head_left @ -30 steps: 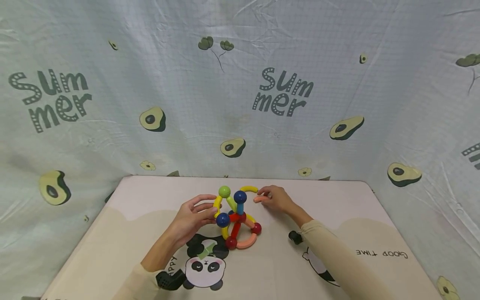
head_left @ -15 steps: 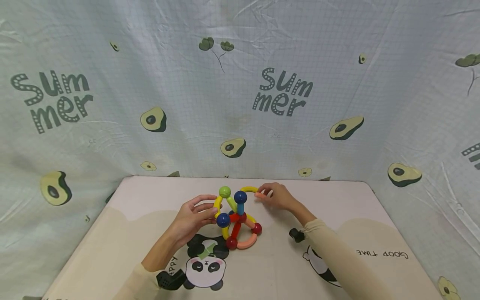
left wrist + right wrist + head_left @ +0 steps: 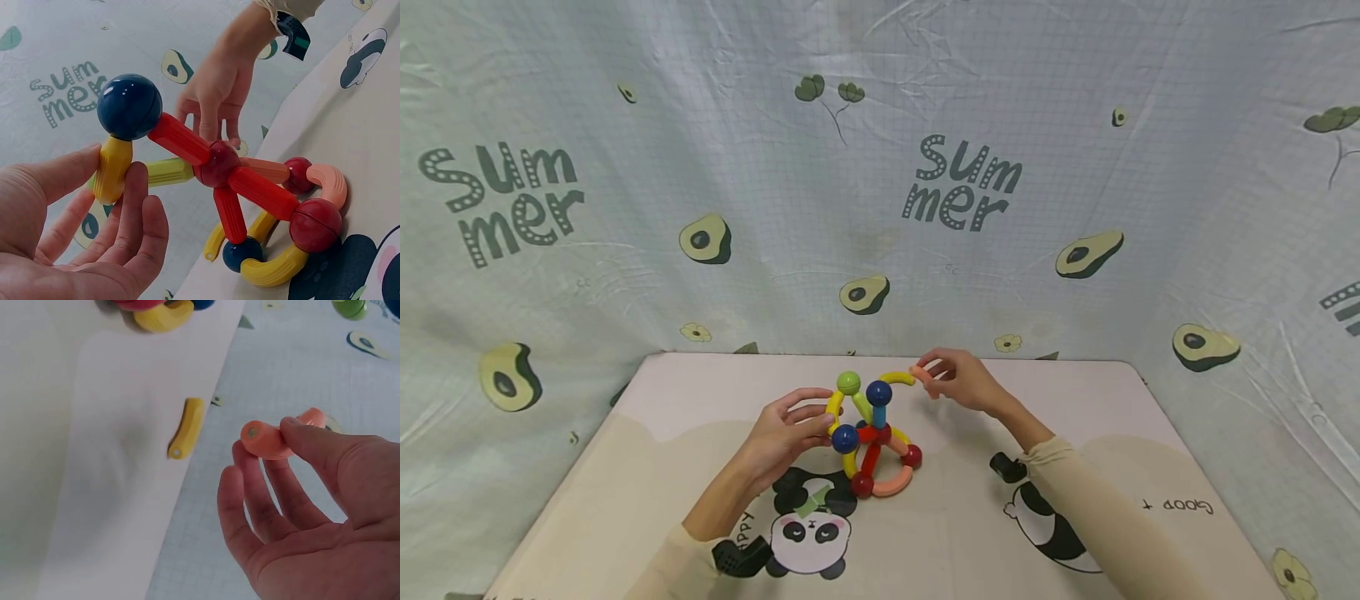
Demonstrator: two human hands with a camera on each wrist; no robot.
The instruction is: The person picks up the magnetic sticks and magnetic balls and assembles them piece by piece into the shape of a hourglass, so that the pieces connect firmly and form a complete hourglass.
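Note:
My left hand (image 3: 778, 437) pinches a yellow curved magnetic stick (image 3: 114, 165) between thumb and fingers. That stick belongs to a standing structure of magnetic rods and balls, joined at a central red ball (image 3: 217, 164). A dark blue ball (image 3: 129, 106) sits at the stick's end, and a green ball (image 3: 848, 383) tops the structure. Behind and to the right, my right hand (image 3: 962, 382) holds a salmon curved magnetic stick (image 3: 269, 442) between thumb and fingertips, raised off the table. A loose yellow curved stick (image 3: 187, 428) lies on the table near it.
The pale table mat (image 3: 625, 500) carries printed pandas and lettering. A curtain (image 3: 775, 183) with avocado prints hangs along the table's back edge. Red balls (image 3: 862, 484) and curved sticks form the structure's base on the mat.
My right hand has moved up and slightly right with the salmon stick, which has turned from nearly level to slanting. My left hand and the structure stay in place.

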